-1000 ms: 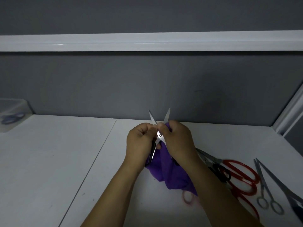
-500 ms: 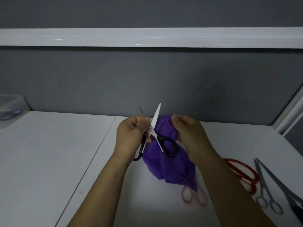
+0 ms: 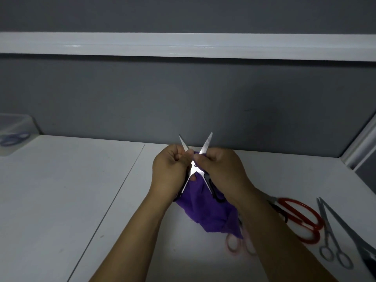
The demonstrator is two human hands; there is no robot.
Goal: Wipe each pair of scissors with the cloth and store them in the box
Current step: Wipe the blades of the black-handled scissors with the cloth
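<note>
one pair of scissors (image 3: 195, 169), blades spread: left hand (image 3: 169, 173) grips it; right hand (image 3: 222, 173) pinches cloth (image 3: 205, 210) on a blade; box (image 3: 15, 127) at ten o'clock

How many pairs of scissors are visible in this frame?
6: black-handled pair held mid-frame, pink pair partly behind the cloth, red pair, silver pair and dark pair at right, blue pair in the box. The right arm may hide another.

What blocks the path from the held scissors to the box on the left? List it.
Nothing visible. The black-handled scissors are at centre, the box at the far left, only bare table between. The other scissors lie to the right, off that path.
</note>
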